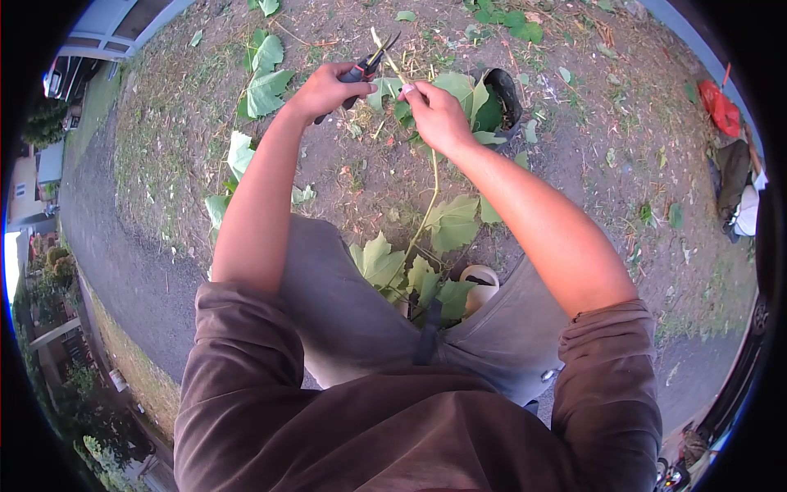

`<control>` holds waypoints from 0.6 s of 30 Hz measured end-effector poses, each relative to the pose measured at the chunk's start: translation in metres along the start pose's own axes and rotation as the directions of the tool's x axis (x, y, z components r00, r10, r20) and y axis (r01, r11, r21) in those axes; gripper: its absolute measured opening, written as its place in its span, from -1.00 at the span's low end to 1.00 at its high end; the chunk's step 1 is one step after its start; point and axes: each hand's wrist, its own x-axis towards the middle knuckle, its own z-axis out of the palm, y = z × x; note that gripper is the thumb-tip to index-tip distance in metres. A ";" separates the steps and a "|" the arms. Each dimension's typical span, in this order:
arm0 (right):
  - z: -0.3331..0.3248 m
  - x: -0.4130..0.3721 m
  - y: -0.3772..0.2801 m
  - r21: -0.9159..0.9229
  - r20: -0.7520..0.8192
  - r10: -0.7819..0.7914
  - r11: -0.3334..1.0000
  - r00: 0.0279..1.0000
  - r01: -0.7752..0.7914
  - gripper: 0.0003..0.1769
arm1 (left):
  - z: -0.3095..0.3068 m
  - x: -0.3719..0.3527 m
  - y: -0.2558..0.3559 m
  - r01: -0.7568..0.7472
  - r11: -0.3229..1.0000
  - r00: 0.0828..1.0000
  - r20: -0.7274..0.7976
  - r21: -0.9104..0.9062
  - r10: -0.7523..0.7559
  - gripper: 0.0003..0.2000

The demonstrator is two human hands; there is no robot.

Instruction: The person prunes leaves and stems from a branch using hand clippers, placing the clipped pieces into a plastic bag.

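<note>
My left hand is wrapped round a pair of pruning shears with dark, red-trimmed handles. Their parted blades reach up to the right, overlapping the pale upper end of a vine stem. Just below that spot, my right hand pinches the stem between thumb and fingers. From there the vine runs down between my knees, carrying broad green leaves. Behind my right hand stands a black pot with large leaves in it.
Cut leaves and bits of stem litter the patchy dirt ground. A pale round container sits between my legs. Paved ground borders the left side. At the far right are a red bag and some dark cloth.
</note>
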 end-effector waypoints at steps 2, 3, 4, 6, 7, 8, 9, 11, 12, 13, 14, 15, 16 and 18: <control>0.000 0.000 -0.002 -0.010 0.005 -0.001 1.000 1.000 0.001 -0.65 | -0.003 -0.006 0.010 -0.015 1.000 1.000 0.000 -0.023 0.015 -0.51; -0.001 -0.001 -0.002 -0.020 0.010 0.002 1.000 1.000 -0.002 -0.65 | -0.003 -0.010 0.014 0.020 0.998 1.000 0.010 0.059 -0.021 -0.53; -0.001 0.000 -0.002 -0.021 0.008 0.002 1.000 1.000 -0.002 -0.65 | -0.001 -0.012 0.020 0.054 0.989 0.998 0.019 0.141 -0.057 -0.54; -0.001 0.000 -0.001 -0.048 -0.009 0.016 0.999 1.000 -0.016 -0.64 | 0.005 -0.011 0.020 0.061 0.994 0.997 0.030 0.087 -0.064 -0.56; 0.000 0.001 0.001 -0.047 -0.007 0.015 0.999 1.000 -0.015 -0.64 | 0.008 -0.010 0.019 0.069 0.997 0.997 0.040 0.035 -0.070 -0.58; 0.002 0.003 0.003 -0.044 -0.027 0.004 0.999 1.000 -0.005 -0.63 | 0.009 -0.009 0.018 0.070 0.997 0.997 0.038 0.036 -0.071 -0.58; 0.002 0.004 0.004 -0.041 -0.048 -0.007 0.999 0.999 0.005 -0.63 | 0.011 -0.008 0.018 0.065 0.998 0.997 0.033 -0.021 -0.064 -0.61; 0.001 0.004 0.002 -0.040 -0.053 -0.007 0.999 0.999 0.005 -0.62 | 0.015 -0.005 0.015 0.057 0.995 0.998 0.029 -0.078 -0.054 -0.64; 0.000 0.004 0.001 -0.037 -0.057 -0.005 0.999 0.998 0.003 -0.61 | 0.016 -0.003 0.013 0.049 0.991 0.999 0.023 -0.126 -0.047 -0.65; 0.000 0.004 0.001 -0.037 -0.059 -0.005 0.999 0.998 0.003 -0.61 | 0.018 -0.003 0.015 0.043 0.984 0.999 0.017 -0.172 -0.041 -0.66; -0.001 0.006 0.000 -0.034 -0.070 -0.012 0.999 0.998 0.009 -0.61 | 0.019 -0.003 0.016 0.043 0.984 0.999 0.017 -0.171 -0.041 -0.66; -0.001 0.006 0.000 -0.031 -0.081 -0.018 0.999 0.997 0.015 -0.60 | 0.022 -0.002 0.017 0.058 0.973 0.998 0.007 -0.223 -0.058 -0.68; -0.002 0.006 -0.001 -0.030 -0.081 -0.017 0.999 0.997 0.014 -0.60 | 0.025 -0.003 0.021 0.074 0.959 0.997 -0.002 -0.275 -0.077 -0.69; -0.005 0.007 -0.003 -0.026 -0.091 -0.011 1.000 0.996 0.009 -0.61 | 0.029 -0.003 0.029 0.083 0.968 0.996 -0.025 -0.237 -0.091 -0.70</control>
